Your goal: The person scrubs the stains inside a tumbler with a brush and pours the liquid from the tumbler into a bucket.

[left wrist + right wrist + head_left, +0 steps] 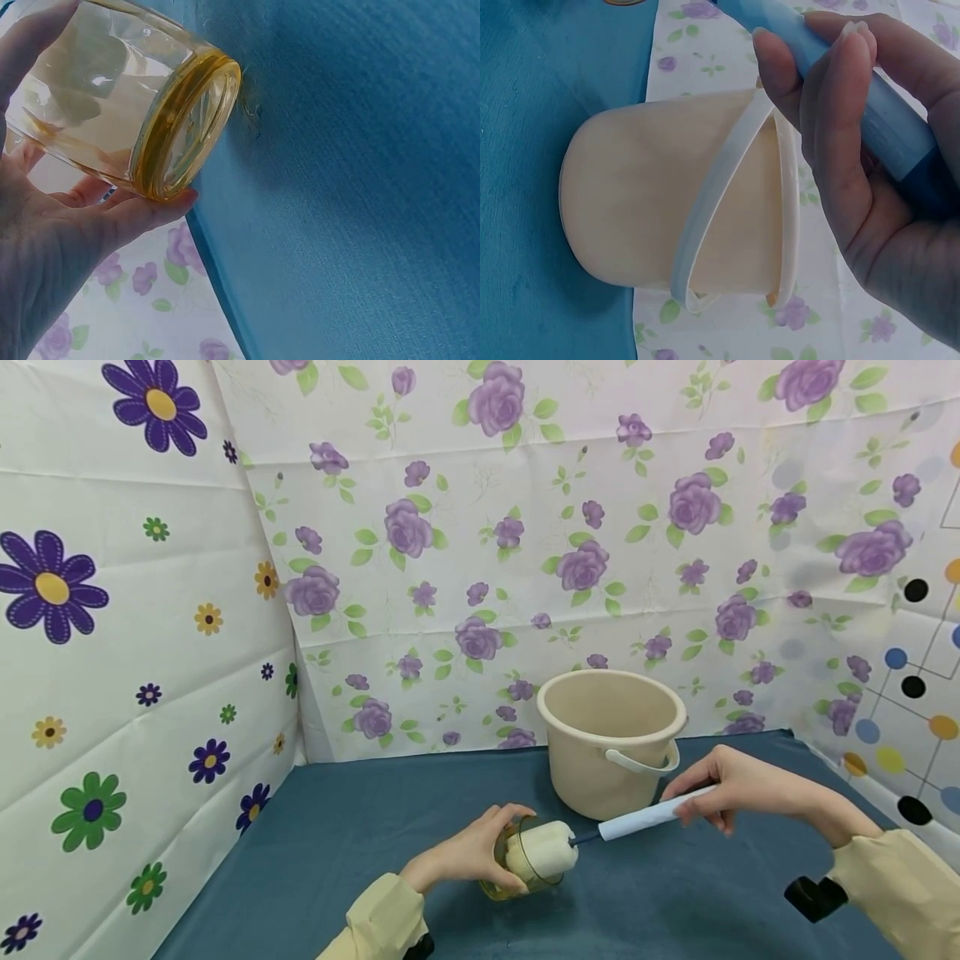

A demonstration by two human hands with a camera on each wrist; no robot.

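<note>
My left hand grips an amber glass cup that is tilted on its side, mouth to the right. In the left wrist view the thick base of the glass faces the blue cloth. A white sponge head of a cup brush sits partly inside the glass mouth. My right hand holds the brush by its pale blue handle, off to the right of the glass. In the right wrist view the fingers curl round that handle. The sponge's far end shows only dimly through the glass.
A beige bucket with a white handle stands behind the hands, close to the right one. Dark blue cloth covers the table. Flowered sheets hang at the back and left, and a dotted sheet at the right.
</note>
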